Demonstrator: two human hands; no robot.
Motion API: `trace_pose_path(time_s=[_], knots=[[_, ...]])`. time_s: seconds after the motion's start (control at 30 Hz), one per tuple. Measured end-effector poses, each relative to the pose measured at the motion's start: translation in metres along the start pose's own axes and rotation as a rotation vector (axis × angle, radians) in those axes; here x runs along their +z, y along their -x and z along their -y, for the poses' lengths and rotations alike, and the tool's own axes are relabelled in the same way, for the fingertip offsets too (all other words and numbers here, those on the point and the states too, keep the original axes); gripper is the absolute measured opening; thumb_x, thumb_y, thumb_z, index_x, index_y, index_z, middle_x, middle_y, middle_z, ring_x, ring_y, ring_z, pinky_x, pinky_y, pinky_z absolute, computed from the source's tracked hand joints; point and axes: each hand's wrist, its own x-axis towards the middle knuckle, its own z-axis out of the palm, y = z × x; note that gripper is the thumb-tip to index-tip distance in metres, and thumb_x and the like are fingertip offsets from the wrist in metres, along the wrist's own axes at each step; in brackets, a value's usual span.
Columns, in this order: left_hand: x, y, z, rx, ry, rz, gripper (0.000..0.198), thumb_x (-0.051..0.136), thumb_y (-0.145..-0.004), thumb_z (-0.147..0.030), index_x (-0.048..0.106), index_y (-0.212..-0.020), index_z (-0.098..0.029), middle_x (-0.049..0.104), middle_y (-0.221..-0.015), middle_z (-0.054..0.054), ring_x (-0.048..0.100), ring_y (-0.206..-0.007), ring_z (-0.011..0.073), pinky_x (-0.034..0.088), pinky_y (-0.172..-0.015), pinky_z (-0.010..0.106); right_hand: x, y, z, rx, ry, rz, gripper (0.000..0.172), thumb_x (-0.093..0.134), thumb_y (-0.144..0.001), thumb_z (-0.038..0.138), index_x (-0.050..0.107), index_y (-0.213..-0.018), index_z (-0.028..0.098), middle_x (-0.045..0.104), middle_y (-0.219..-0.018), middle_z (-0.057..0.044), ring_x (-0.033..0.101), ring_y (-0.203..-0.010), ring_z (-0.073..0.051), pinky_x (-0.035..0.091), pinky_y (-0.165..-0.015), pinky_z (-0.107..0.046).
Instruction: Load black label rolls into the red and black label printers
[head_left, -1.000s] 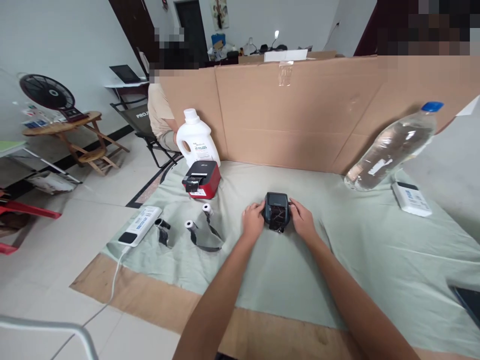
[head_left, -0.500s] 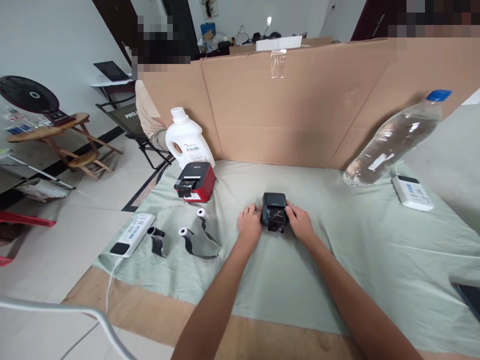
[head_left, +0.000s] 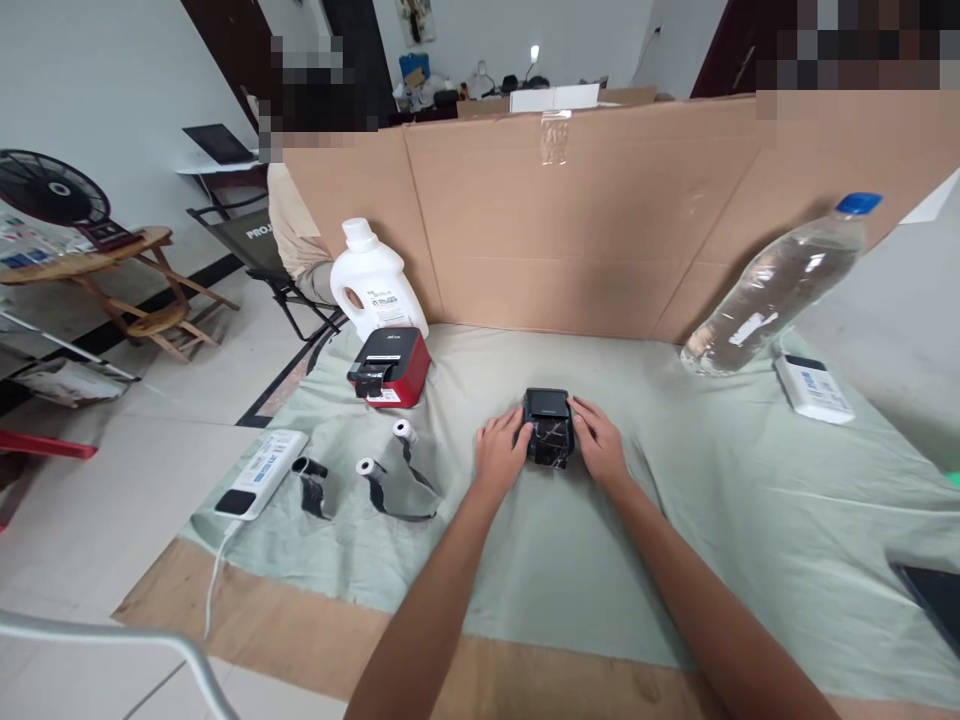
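Observation:
A small black label printer (head_left: 547,402) sits on the green cloth in front of me, a black marbled strip (head_left: 553,440) coming out of its near side. My left hand (head_left: 501,450) grips the left side, its thumb against the printer's body and fingers along the edge. On the opposite side, my right hand (head_left: 600,445) presses its fingers against the right edge. To the left lie two white-cored rolls (head_left: 369,468) with dark strips partly unrolled, and a short curled dark strip (head_left: 311,485). A red and black label printer (head_left: 397,365) stands farther back.
Behind the red printer stands a white jug (head_left: 379,275). A cardboard panel (head_left: 562,240) closes the far side, with a tilted water bottle (head_left: 780,290) against it. White power strips (head_left: 262,472) lie left and right; a dark phone-like slab (head_left: 930,590) is at right. A person sits beyond the panel.
My left thumb now shows against the printer's left side, where it was out of sight before. The right fingers have shifted slightly along the right edge. The view has moved a little.

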Motion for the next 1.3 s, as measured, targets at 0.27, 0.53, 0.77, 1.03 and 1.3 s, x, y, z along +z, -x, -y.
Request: trace_pose_path(time_s=[0.27,0.53,0.77,1.03,1.3], knots=[[-0.003,0.000,-0.004,-0.022,0.038,0.052,0.045,0.039,-0.103,-0.044,0.054,-0.144,-0.030,0.062,-0.142,0.002,0.055,-0.125,0.0266,0.041,-0.103,0.045,0.000,-0.034,0.008,-0.020,0.054,0.197,0.052,0.036,-0.099,0.037,0.056,-0.145,0.024,0.051,-0.153,-0.007,0.047,-0.139,-0.023,0.035,-0.116,-0.048],[-0.002,0.000,-0.003,-0.021,0.068,0.047,0.046,0.040,-0.102,-0.044,0.054,-0.143,-0.030,0.063,-0.141,0.002,0.054,-0.124,0.0264,0.040,-0.104,0.047,-0.039,-0.075,0.003,-0.001,-0.058,0.660,0.067,0.069,-0.081,0.040,0.056,-0.145,0.028,0.044,-0.158,-0.007,0.051,-0.135,-0.030,0.050,-0.100,-0.041],[-0.003,0.000,-0.001,-0.011,0.082,0.046,0.044,0.040,-0.102,-0.046,0.055,-0.142,-0.035,0.064,-0.139,0.000,0.055,-0.123,0.0264,0.040,-0.105,0.047,-0.027,-0.092,0.015,0.089,-0.113,0.288,0.050,0.058,-0.085,0.059,0.078,-0.105,0.018,0.076,-0.092,-0.007,0.067,-0.084,-0.023,0.053,-0.080,-0.035],[0.000,0.000,0.001,-0.014,0.070,0.034,0.046,0.039,-0.102,-0.048,0.055,-0.142,-0.033,0.066,-0.137,0.001,0.056,-0.121,0.0266,0.041,-0.103,0.046,0.001,-0.082,0.019,0.229,0.215,-0.078,0.053,0.045,-0.091,0.061,0.073,-0.082,0.017,0.068,-0.076,-0.008,0.061,-0.074,-0.022,0.048,-0.076,-0.034],[0.003,-0.001,0.003,-0.006,0.076,0.022,0.045,0.040,-0.102,-0.049,0.056,-0.141,-0.032,0.067,-0.134,0.000,0.056,-0.120,0.0264,0.040,-0.102,0.045,-0.003,-0.085,0.020,0.058,0.479,0.406,0.022,0.066,-0.079,0.031,0.081,-0.095,0.025,0.071,-0.093,-0.008,0.063,-0.093,-0.026,0.050,-0.089,-0.038]])
